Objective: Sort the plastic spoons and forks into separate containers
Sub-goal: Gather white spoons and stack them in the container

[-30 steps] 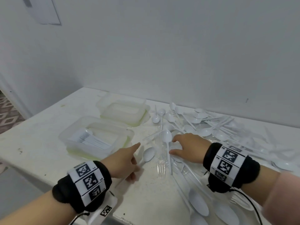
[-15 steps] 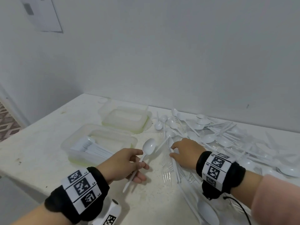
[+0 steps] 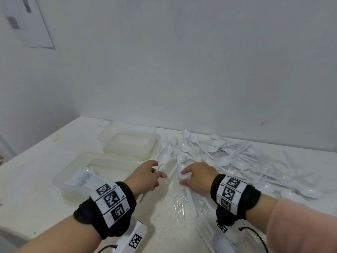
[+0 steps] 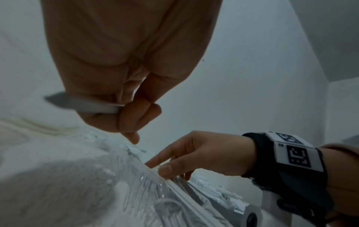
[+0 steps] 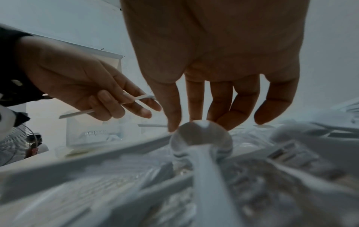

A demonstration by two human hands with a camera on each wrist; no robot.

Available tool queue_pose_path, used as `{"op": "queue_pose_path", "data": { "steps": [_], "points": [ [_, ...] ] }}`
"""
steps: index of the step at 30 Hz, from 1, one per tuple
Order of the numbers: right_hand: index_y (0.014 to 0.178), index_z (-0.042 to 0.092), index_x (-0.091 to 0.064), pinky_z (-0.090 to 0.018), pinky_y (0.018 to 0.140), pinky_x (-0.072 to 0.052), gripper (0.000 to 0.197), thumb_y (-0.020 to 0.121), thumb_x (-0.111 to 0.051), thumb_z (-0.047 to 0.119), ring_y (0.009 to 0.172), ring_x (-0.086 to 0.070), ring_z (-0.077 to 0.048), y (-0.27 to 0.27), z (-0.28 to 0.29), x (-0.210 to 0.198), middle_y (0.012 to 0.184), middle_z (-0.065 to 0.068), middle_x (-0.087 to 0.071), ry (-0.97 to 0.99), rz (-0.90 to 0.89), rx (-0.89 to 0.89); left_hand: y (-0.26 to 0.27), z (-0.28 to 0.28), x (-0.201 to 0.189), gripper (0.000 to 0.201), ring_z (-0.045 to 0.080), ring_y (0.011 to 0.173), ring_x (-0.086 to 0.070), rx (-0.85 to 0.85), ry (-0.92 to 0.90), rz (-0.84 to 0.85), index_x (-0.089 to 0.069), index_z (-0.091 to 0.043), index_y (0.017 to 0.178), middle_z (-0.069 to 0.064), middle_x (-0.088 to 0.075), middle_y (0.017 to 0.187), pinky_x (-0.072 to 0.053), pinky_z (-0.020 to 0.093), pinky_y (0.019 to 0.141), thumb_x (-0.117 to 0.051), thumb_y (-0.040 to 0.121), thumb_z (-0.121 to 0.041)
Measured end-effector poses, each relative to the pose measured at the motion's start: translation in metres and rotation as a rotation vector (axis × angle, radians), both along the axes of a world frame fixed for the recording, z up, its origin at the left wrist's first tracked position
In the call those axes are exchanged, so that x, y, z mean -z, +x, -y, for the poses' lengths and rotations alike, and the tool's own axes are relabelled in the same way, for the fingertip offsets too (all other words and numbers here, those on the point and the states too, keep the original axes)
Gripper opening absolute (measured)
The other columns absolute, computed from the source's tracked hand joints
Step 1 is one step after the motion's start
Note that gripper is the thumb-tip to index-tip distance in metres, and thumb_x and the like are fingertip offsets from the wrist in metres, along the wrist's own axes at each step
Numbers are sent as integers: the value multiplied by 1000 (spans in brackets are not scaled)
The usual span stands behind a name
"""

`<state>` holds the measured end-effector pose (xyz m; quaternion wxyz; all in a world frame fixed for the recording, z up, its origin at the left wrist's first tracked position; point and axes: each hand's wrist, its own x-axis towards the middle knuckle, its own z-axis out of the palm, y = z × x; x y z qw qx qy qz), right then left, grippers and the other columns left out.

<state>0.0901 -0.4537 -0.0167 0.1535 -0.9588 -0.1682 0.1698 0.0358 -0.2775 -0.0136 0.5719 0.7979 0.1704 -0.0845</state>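
While the white table (image 3: 45, 161) is carrying the whole job, two clear containers are sitting at its left: the far container (image 3: 127, 143) is looking empty, and the near container (image 3: 76, 172) is already holding a stack of white cutlery whose type cannot be read. A loose pile of spoons and forks (image 3: 237, 161) is spreading across the right half of the table, well apart from both containers. Judged from this layout, the sort is at an early stage, with a pick in hand on both sides. The left hand (image 3: 145, 177) is hovering between the near container and the pile, its thumb and fingers pinching the handle of a white spoon (image 3: 163, 156), bowl raised and pointing away. The right hand (image 3: 197, 177) is lying palm-down at the pile's near edge, fingers extended and loosely spread, with fingertips (image 5: 172, 122) touching the bowl of a second spoon (image 5: 202, 135) but not yet closing on it. The next move probably calls for carrying the held spoon to the correct container, then closing the right fingers on one handle only.
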Motion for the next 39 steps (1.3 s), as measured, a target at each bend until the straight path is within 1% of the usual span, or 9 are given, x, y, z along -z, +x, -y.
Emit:
{"op": "queue_pose_path", "data": {
  "steps": [6,10,13,17,19,22,27,31,39],
  "points": [
    [118,32,-66,-36,110,-33,29,90,-58,28,121,-53,-14,3,-6,3,127,10,-59,52,6,17,8,4,8,39,13,63,-51,-3,83,16,-38,-8,139,15,-60,119,-41,24,58,-46,100,-10],
    [114,31,-67,-40,107,-38,31,84,-62,28,119,-55,-15,6,-7,3,131,9,-58,163,-47,113,12,-1,8,38,13,65,-50,4,109,25,-41,-9,135,5,-56,95,-40,23,58,-51,99,-15],
    [113,29,-67,-40,102,-44,33,80,-61,26,104,-60,-15,11,-5,5,110,10,-64,297,-66,163,14,-5,9,36,16,71,-49,-4,128,21,-44,-9,132,1,-52,88,-40,28,69,-54,98,-16],
    [111,23,-69,-11,62,-44,28,87,-58,13,65,-55,-5,19,5,-1,82,8,-58,470,-20,175,18,-3,7,25,13,69,-47,5,131,17,-45,-14,120,-1,-51,87,-39,27,68,-55,96,-16],
    [109,18,-70,-9,52,-43,26,90,-55,8,59,-55,-7,22,11,-7,78,4,-59,540,-1,226,23,-1,4,19,12,68,-45,5,140,24,-42,-17,112,0,-50,88,-37,24,61,-53,97,-15],
    [113,8,-68,-18,59,-50,30,94,-46,5,66,-59,-12,19,12,-10,89,-5,-65,499,-56,224,31,3,4,16,13,68,-44,-9,136,27,-41,-17,108,2,-49,88,-37,23,59,-52,97,-12],
    [117,2,-63,-27,93,-47,30,96,-50,19,110,-60,-21,5,-6,-1,123,-6,-62,209,-17,94,32,6,13,16,14,63,-42,3,119,-18,-45,-12,108,4,-48,84,-34,22,54,-53,95,-11],
    [125,8,-54,-27,93,-45,48,88,-67,36,113,-56,-19,3,-12,-1,125,-4,-56,61,-4,46,34,5,18,20,14,62,-42,3,117,-42,-46,-11,112,4,-48,84,-34,22,53,-55,94,-12],
    [125,14,-61,-23,100,-41,36,89,-65,18,123,-52,-16,11,-9,4,135,-2,-54,146,30,66,37,2,25,34,14,60,-40,4,57,-82,-42,-15,119,10,-53,92,-32,21,49,-61,91,-11]
  ]
}}
